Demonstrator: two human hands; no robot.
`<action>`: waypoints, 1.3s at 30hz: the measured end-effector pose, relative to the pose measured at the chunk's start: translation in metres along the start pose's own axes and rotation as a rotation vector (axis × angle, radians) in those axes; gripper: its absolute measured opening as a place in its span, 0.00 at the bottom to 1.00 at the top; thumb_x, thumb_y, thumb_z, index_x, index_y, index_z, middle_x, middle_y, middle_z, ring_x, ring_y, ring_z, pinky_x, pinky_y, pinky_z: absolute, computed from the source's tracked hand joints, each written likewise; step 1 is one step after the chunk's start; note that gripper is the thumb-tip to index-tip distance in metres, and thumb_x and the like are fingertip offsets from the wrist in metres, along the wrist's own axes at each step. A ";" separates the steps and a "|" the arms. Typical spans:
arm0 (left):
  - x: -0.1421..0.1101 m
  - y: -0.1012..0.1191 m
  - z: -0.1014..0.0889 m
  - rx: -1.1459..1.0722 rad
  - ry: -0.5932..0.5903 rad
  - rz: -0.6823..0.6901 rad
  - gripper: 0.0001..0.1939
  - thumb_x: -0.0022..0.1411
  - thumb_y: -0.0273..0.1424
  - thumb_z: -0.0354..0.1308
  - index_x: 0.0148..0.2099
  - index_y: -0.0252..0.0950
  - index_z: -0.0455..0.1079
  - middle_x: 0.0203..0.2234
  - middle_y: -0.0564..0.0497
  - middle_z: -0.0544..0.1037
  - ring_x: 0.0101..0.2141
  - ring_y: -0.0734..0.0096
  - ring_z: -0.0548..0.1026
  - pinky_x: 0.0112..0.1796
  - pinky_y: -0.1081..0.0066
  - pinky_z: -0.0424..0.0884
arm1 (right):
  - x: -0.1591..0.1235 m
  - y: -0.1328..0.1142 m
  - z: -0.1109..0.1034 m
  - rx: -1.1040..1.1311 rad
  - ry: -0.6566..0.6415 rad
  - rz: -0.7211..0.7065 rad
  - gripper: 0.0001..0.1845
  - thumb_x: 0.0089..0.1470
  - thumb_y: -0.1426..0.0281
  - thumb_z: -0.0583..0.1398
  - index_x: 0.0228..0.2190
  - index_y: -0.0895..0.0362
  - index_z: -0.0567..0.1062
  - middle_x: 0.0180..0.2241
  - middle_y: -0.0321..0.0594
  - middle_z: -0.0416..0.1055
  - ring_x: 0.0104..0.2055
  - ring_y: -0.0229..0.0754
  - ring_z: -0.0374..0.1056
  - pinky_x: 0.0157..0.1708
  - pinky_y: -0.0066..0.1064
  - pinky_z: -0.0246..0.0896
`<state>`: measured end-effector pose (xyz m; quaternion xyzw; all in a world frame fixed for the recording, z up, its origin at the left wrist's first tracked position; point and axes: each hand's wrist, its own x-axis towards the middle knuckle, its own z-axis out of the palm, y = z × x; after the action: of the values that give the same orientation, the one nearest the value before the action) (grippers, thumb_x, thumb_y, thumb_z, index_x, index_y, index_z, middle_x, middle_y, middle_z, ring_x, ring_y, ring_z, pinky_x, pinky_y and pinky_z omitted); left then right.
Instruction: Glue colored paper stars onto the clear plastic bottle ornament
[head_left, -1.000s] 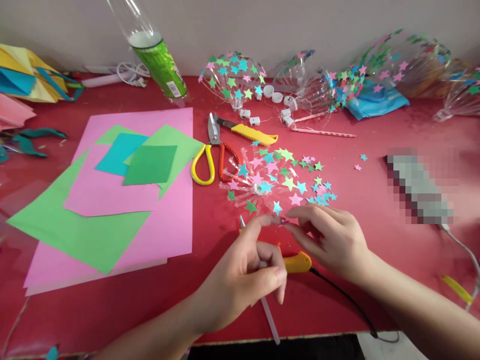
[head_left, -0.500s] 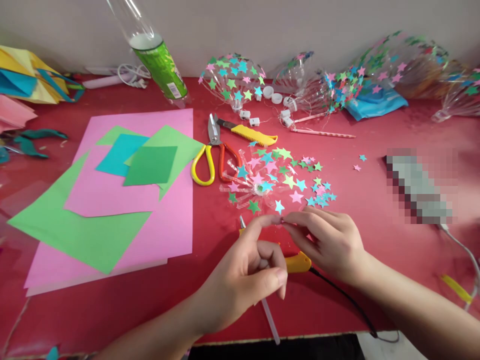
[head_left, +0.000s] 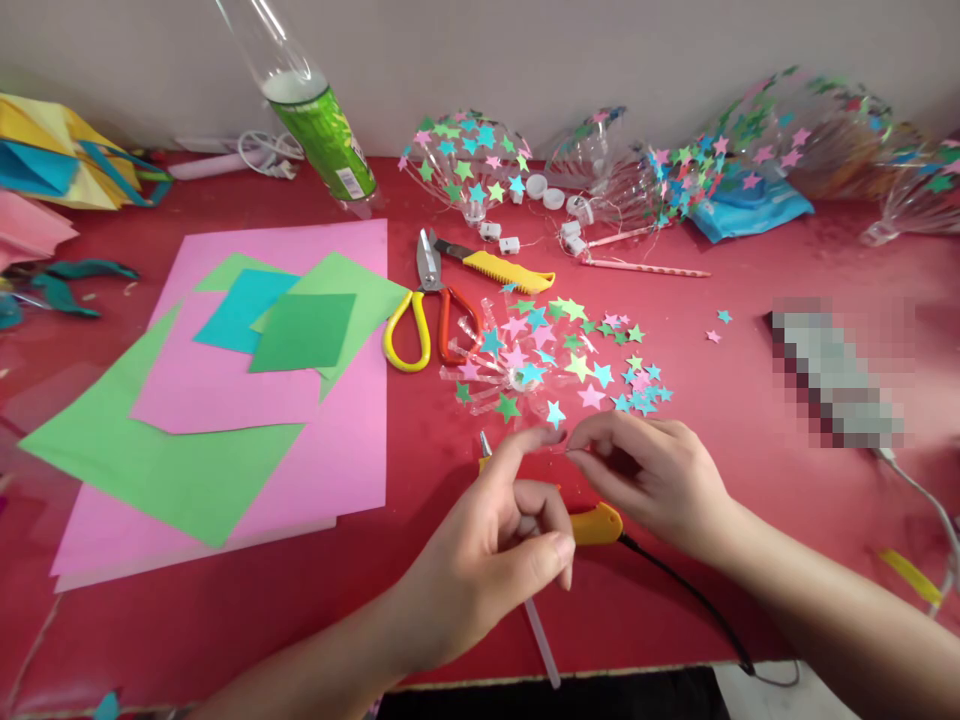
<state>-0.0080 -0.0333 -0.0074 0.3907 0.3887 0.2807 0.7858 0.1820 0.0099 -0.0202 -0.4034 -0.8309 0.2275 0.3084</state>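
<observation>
My left hand (head_left: 495,560) hovers over a yellow glue gun (head_left: 598,524), index finger stretched out, the other fingers loosely bent and apart, nothing seen in them. It hides the gun's middle. The gun's metal nozzle and a clear glue stick (head_left: 541,642) show past the hand. Right beside that index fingertip, my right hand (head_left: 664,480) has thumb and forefinger pinched; whatever is between them is too small to make out. Beyond both hands lies a splayed clear plastic bottle piece (head_left: 517,378) with paper stars on its strips. Small loose stars (head_left: 643,400) are scattered to its right.
Scissors (head_left: 429,300) and a yellow cutter knife (head_left: 510,272) lie behind the stars. Coloured paper sheets (head_left: 247,500) cover the left. A green-labelled bottle (head_left: 330,140) and star-covered plastic domes (head_left: 465,160) line the wall. A black cord (head_left: 686,600) runs from the gun, front right.
My right thumb and forefinger have drawn slightly away from my left index fingertip, leaving a small gap. The left hand stays almost still.
</observation>
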 end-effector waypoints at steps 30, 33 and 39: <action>0.000 -0.013 -0.005 0.572 0.408 0.495 0.09 0.66 0.27 0.51 0.48 0.40 0.61 0.24 0.56 0.71 0.24 0.76 0.72 0.23 0.76 0.67 | -0.002 0.015 -0.012 -0.389 0.383 -0.031 0.06 0.55 0.71 0.61 0.29 0.54 0.68 0.19 0.26 0.69 0.16 0.28 0.61 0.17 0.21 0.55; 0.000 -0.013 -0.009 0.552 0.445 0.542 0.08 0.65 0.26 0.52 0.47 0.38 0.63 0.23 0.55 0.72 0.21 0.78 0.69 0.22 0.77 0.66 | 0.000 0.022 -0.021 -0.375 0.423 0.047 0.05 0.55 0.68 0.62 0.29 0.54 0.71 0.20 0.29 0.73 0.19 0.30 0.67 0.20 0.21 0.60; -0.002 -0.006 -0.009 0.450 0.543 0.623 0.07 0.64 0.25 0.53 0.44 0.38 0.65 0.21 0.56 0.72 0.18 0.80 0.67 0.17 0.78 0.61 | 0.007 0.036 -0.038 -0.332 0.373 0.272 0.13 0.59 0.63 0.57 0.24 0.54 0.70 0.15 0.29 0.69 0.17 0.32 0.65 0.22 0.24 0.59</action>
<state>-0.0159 -0.0346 -0.0150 0.5617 0.4957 0.5042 0.4297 0.2241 0.0410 -0.0131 -0.5910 -0.7240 0.0493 0.3522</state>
